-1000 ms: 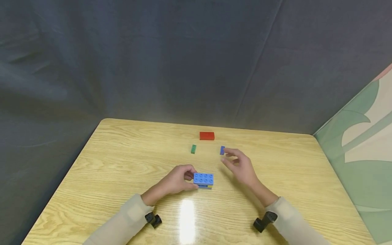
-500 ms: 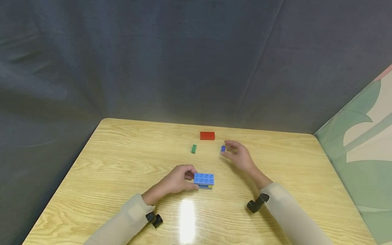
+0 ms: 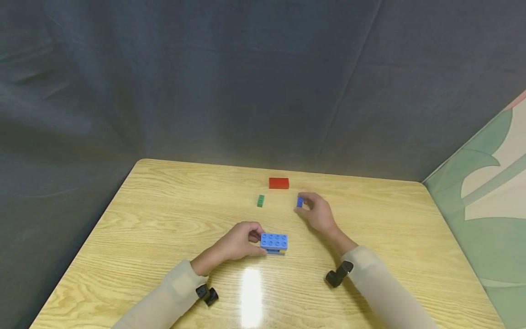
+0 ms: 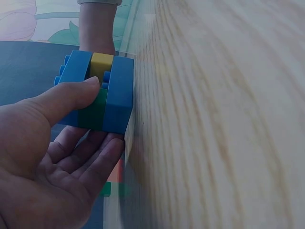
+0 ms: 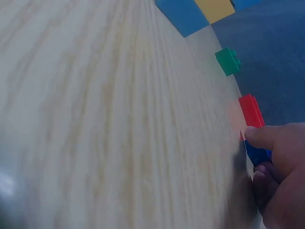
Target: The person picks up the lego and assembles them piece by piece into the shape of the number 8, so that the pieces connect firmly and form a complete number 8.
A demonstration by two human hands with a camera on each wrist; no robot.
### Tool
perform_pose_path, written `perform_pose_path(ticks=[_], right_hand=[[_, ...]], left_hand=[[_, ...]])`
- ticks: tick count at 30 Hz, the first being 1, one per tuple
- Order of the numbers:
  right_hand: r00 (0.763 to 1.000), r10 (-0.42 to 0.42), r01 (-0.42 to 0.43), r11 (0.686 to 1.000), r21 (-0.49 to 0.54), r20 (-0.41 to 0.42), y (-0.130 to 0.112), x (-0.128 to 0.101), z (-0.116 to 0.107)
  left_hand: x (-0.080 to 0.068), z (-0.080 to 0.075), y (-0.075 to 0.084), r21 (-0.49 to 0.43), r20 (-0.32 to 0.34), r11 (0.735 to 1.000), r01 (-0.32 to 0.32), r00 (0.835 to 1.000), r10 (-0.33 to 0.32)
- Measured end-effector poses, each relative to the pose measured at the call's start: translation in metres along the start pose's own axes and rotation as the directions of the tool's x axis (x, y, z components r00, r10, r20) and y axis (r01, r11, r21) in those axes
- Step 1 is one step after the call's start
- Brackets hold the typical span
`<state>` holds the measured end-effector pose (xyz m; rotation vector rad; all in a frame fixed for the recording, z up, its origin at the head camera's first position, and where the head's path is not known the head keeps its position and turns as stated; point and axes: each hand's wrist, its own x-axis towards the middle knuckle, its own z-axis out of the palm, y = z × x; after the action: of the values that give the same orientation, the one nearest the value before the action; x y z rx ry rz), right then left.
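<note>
My left hand (image 3: 238,241) grips a small stack of toy building bricks (image 3: 274,239), thumb on the near side and fingers behind. The left wrist view shows two blue bricks (image 4: 120,93) with a green brick (image 4: 93,112) and a yellow brick (image 4: 101,66) between them. Farther right on the table, my right hand (image 3: 320,215) has its thumb and fingertips on opposite ends of a small blue brick (image 3: 299,201), pinching it. In the right wrist view the thumb and fingers partly cover that blue brick (image 5: 257,153).
Beyond the hands, a small green brick (image 3: 260,201) and a larger red brick (image 3: 279,183) lie on the wooden table (image 3: 172,201). A dark curtain (image 3: 263,82) hangs behind the far edge. A patterned panel (image 3: 493,219) stands at the right.
My right hand has shifted slightly forward and left, and its thumb and fingers have closed in on the small blue brick. The left hand and its stack stay put.
</note>
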<state>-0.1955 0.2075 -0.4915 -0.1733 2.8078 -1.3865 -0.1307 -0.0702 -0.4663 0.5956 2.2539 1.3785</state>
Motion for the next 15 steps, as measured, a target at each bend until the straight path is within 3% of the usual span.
perform_pose_path(ticks=[8,15], right_hand=[[1.000,-0.018,0.018,1.000,-0.025,-0.024,0.0021,0.0005,-0.0003],[1.000,-0.009,0.010,1.000,0.016,-0.010,-0.0033,0.0004,-0.0075]], left_hand=[[0.0003,-0.0006,0.0014,0.018,0.003,1.000,0.007,1.000,-0.007],[0.0001,-0.0016,0.0016,0.036,0.004,0.999,0.012,1.000,-0.012]])
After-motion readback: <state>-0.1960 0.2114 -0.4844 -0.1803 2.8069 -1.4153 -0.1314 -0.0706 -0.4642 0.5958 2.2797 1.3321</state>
